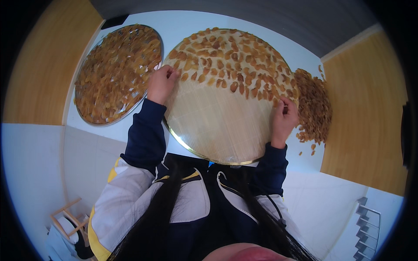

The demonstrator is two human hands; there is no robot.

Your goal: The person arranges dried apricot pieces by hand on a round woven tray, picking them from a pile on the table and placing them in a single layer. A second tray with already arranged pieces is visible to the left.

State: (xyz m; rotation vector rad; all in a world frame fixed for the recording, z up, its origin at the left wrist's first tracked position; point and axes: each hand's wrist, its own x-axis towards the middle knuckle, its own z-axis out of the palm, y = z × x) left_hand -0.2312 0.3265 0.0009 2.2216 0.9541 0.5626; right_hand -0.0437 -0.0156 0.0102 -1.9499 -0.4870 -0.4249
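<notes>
A large round woven tray (218,127) with a shiny gold rim lies before me. Thin amber-brown dried slices (233,86) are spread in loose rows over its far part, while the near part shows bare weave. My left hand (162,84) is at the tray's left edge, thumb and fingertips drawn together beside the slices there. At the right end of the nearest row is my right hand (284,119), its fingers curled and the thumb tip against a slice (276,102). Whether either hand grips a slice is hidden by the fingers.
Left of the woven tray, a round metal-rimmed tray (119,75) is covered with similar slices. A heap of slices (313,106) lies on the white tabletop (307,164) at right, against a wooden panel (362,114). Another wooden panel (49,65) stands at left, and a dark panel (261,13) behind.
</notes>
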